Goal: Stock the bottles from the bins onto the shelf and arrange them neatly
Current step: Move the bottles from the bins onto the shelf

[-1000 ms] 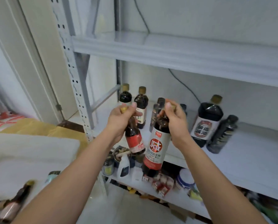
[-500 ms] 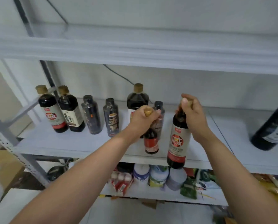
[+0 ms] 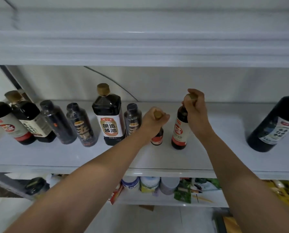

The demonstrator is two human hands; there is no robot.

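- Two bottles, placing step, middle of the shelf: left hand clamped on small bottle cap, right hand on tall bottle cap.
- Next, likely: release both, square them to the row.

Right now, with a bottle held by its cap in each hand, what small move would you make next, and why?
Probably release both caps. The small bottle under the left hand and the taller bottle under the right hand stand upright with bases seemingly on the shelf, just right of the row of bottles.
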